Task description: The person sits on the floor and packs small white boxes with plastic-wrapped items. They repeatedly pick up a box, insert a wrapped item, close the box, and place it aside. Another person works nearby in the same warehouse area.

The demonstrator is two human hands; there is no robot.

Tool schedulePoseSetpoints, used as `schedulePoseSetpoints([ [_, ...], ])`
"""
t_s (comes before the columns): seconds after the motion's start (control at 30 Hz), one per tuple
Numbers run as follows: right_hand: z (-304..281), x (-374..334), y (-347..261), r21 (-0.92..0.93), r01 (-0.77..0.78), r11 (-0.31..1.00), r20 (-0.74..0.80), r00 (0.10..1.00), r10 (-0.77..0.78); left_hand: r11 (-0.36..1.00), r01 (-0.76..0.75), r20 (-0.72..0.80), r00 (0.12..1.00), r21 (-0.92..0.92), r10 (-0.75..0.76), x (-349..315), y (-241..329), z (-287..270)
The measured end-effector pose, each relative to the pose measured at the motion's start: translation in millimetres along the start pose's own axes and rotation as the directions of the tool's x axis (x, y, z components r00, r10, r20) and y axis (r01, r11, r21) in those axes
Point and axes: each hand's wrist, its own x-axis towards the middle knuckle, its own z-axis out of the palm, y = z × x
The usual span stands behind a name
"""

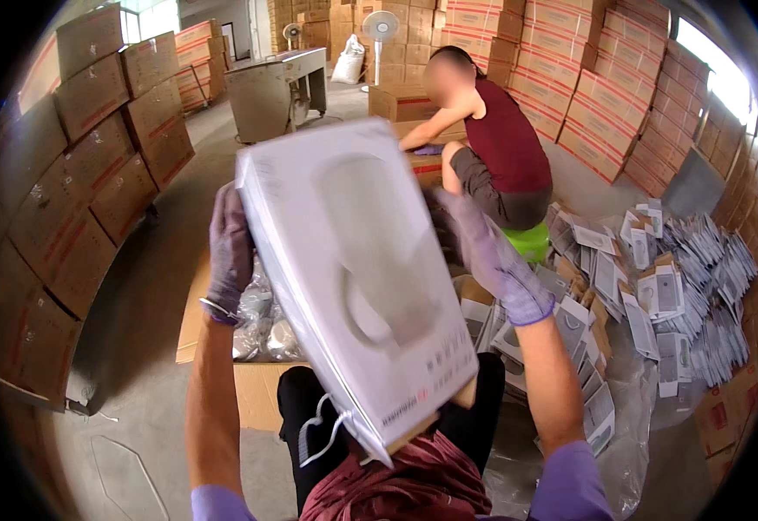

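Note:
A large white printed box point(370, 260) hangs tilted in front of me, above my lap. Pictured on its front is a pale grey shape with a ring; a white cord point(318, 425) dangles from its lower left corner. In a purple glove, my left hand point(230, 239) grips the left side of the box. My gloved right hand point(496, 256) is against the opposite side, its fingers blurred and partly hidden. Behind the box stands an open carton point(262, 382) with plastic-wrapped pieces point(266, 317) in it, mostly covered by the box.
Flat white boxes point(700, 295) lie heaped on the right, some on clear plastic sheeting. Ahead, another person point(505, 130) sits on a green stool point(527, 241), reaching over cartons. Stacked cartons point(58, 226) rise at left on a low trolley; a metal table point(275, 82) stands farther back.

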Motion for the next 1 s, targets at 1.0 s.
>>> schedulePoseSetpoints([
  [1.0,340,-22,-84,0.185,0.321,0.929,0.791,0.512,-0.335,0.728,0.621,-0.612,0.705,0.290,-0.358,-392,209,-230],
])
